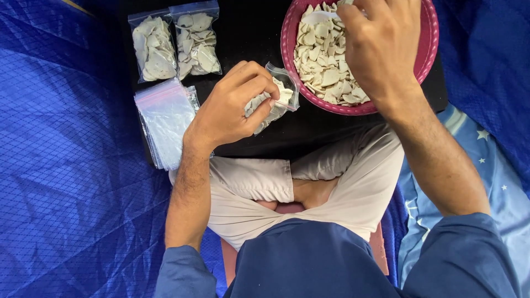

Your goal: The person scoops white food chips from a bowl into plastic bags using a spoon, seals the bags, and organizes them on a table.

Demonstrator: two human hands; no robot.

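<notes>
Two filled clear bags (175,47) of pale flat chips lie side by side at the far left of the black board (248,33), with a stack of empty zip bags (165,121) just below them. My left hand (229,107) pinches a small open bag (273,96), partly filled with chips, just beside the pink bowl (428,33). My right hand (381,47) reaches into that bowl over the chips (323,69), fingers closed on a white scoop (320,16).
</notes>
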